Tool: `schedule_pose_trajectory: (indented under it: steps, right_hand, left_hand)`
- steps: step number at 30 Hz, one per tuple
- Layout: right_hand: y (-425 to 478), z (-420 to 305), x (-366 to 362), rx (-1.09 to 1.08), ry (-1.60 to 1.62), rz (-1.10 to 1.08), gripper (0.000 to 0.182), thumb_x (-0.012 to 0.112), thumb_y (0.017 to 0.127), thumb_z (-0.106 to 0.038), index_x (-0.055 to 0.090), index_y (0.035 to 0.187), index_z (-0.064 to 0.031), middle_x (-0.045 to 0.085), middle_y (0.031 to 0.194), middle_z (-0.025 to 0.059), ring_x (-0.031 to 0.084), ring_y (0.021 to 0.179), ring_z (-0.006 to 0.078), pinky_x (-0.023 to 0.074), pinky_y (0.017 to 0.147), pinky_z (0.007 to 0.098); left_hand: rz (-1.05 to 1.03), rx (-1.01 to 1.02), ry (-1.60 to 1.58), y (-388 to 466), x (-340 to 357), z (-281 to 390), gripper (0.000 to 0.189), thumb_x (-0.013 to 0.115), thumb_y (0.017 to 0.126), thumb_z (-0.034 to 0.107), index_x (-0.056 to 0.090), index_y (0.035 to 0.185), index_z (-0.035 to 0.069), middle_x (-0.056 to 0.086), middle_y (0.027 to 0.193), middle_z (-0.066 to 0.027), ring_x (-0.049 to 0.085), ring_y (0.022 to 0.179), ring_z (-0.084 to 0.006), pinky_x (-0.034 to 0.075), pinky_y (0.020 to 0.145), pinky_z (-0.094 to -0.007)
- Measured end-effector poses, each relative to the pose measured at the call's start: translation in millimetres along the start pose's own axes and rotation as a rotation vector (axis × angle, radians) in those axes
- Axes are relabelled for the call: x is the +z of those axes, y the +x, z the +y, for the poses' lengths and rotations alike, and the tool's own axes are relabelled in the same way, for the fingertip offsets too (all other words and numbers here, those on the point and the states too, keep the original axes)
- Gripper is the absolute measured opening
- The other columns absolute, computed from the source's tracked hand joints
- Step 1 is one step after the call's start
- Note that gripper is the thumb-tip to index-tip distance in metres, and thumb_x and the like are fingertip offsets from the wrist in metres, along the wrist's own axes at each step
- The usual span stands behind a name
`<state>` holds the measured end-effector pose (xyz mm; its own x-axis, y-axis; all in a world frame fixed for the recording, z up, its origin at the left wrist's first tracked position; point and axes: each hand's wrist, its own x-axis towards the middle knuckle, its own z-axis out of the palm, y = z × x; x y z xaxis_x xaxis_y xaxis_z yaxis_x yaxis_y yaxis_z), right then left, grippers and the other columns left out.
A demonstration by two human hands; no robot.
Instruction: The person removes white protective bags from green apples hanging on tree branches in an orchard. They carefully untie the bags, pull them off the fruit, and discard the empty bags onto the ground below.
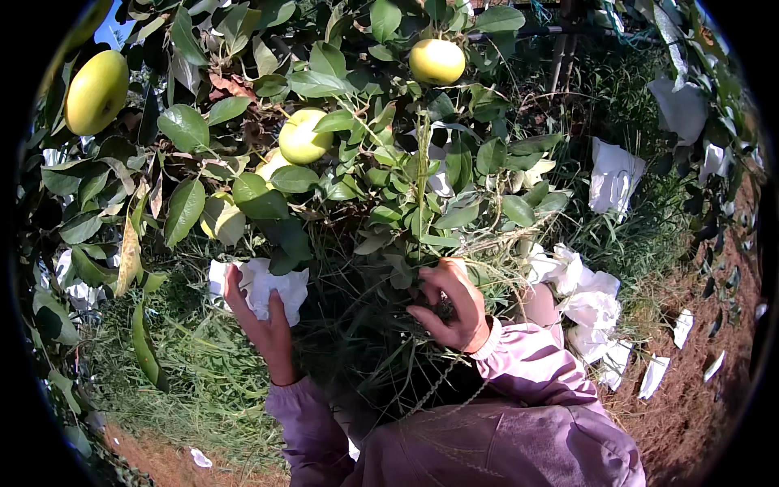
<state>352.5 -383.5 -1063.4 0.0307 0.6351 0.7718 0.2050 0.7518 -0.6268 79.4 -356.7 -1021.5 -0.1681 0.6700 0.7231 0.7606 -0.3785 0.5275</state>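
My left hand (261, 322) is raised under the leaves with thumb and fingers apart, in front of a white paper bag (287, 291); whether it touches the bag I cannot tell. Below the leafy twigs, my right hand (453, 304) is curled with a gap between thumb and fingers, beside grass stems and leaves. Nothing can be made out in its grip. Above the hands hang yellow-green apples: one in the middle (304, 136), one higher up (437, 62) and a large-looking one at the left (96, 92). Another (219, 216) is partly behind leaves.
Crumpled white paper bags (590, 310) lie in a heap beside my right sleeve, with scraps (654, 376) on the reddish soil. Another white bag (614, 176) is at the right. Tall grass (201, 365) grows below the branches. A post (563, 55) stands behind.
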Motion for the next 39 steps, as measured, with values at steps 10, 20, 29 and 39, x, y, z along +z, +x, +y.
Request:
schedule_pose_trajectory:
  steps: [10,20,29,39]
  right_hand:
    - [11.7,-6.6,-25.1,0.453,1.573,0.110,0.051,0.054,0.090,-0.015,0.033,0.137,-0.0139,0.041,0.069,0.0007,0.039,0.065,0.0120,0.0350,0.072,0.0318]
    - [9.8,-15.2,-45.5,0.750,1.684,0.135,0.053,0.053,0.090,-0.006,0.028,0.137,-0.0051,0.054,0.089,0.0055,0.051,0.068,0.0081,0.0421,0.062,0.0216]
    - [3.7,-1.6,-50.4,0.751,1.686,0.040,0.063,0.061,0.083,-0.002,0.028,0.137,-0.0025,0.044,0.131,0.0134,0.052,0.065,0.0042,0.0396,0.046,0.0108]
    - [2.7,-11.9,-51.1,0.685,1.563,0.062,0.055,0.058,0.087,-0.004,0.032,0.136,-0.0014,0.051,0.124,0.0088,0.053,0.081,0.0030,0.0407,0.057,0.0093]
  left_hand:
    - [-0.060,0.550,-0.199,-32.5,29.1,108.6,0.040,0.054,0.082,0.008,0.044,0.119,-0.004,0.040,0.128,-0.0224,0.041,0.120,-0.0362,0.033,0.099,-0.0463]
    - [-0.766,-0.155,-0.912,-21.0,83.6,160.8,0.022,0.066,0.078,0.004,0.061,0.097,-0.006,0.054,0.110,-0.0138,0.055,0.098,-0.0210,0.045,0.084,-0.0301]
    - [-1.041,-0.315,-1.181,-33.2,98.0,142.5,0.021,0.066,0.075,-0.007,0.061,0.095,-0.002,0.044,0.108,-0.0058,0.058,0.085,-0.0118,0.050,0.074,-0.0234]
    - [-0.953,-0.115,-1.127,-40.6,99.7,145.1,0.014,0.064,0.079,-0.003,0.061,0.093,-0.002,0.045,0.107,-0.0073,0.058,0.083,-0.0108,0.048,0.071,-0.0225]
